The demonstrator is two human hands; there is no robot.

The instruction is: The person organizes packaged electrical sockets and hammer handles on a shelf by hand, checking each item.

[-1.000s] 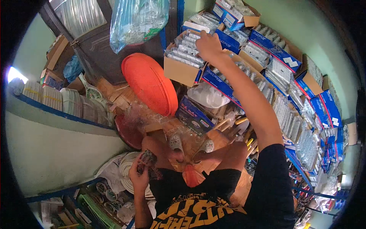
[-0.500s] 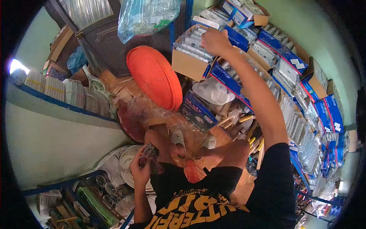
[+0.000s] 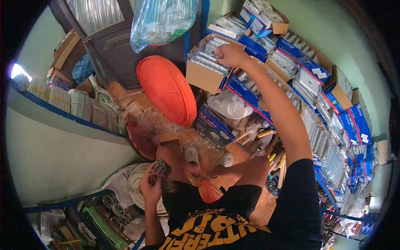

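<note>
The right hand (image 3: 228,53) reaches up top, fingers closed on a packet in the box (image 3: 204,66). The left hand (image 3: 152,189), lower left, holds a dark bundle (image 3: 160,171) close, keeping it safe.

Cramped storeroom, pale green walls (image 3: 54,154) all round. Dark panelled door (image 3: 112,50) at the far end, with a big clear plastic bag (image 3: 162,18) hanging just beside it. Blue metal shelving (image 3: 62,114) along the left, stacked with bundles in pale wrapping. Right wall packed with open blue boxes (image 3: 354,116) of bagged fittings, row over row. Wooden floor (image 3: 233,152) mostly buried in clutter, orange round disc (image 3: 166,89) leaning near the door. Bright patch of light (image 3: 16,71) at far left.
</note>
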